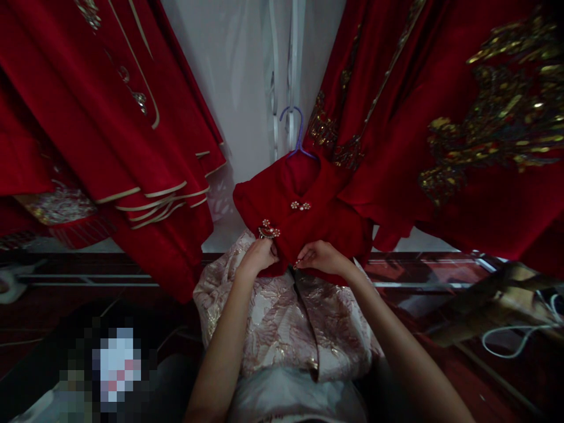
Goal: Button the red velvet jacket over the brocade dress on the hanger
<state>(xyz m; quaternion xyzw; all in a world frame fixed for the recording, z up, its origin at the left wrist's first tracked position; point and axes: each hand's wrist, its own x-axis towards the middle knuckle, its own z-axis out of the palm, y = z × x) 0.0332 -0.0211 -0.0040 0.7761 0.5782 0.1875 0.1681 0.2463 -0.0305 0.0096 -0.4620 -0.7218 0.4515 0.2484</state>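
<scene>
A small red jacket with a stand-up collar is on a purple hanger. A beaded flower clasp sits below its neckline. My left hand is closed on the jacket's front, just under a fan-shaped beaded ornament. The fingers of my right hand pinch a small beaded clasp near the jacket's lower middle. Beneath it spreads a pink and gold brocade skirt, with a dark opening down its middle.
Red garments with pale edging hang at the left. More red garments with gold sequins hang at the right. Behind the hanger are white metal rods. A white cord loops at the lower right by a wooden piece.
</scene>
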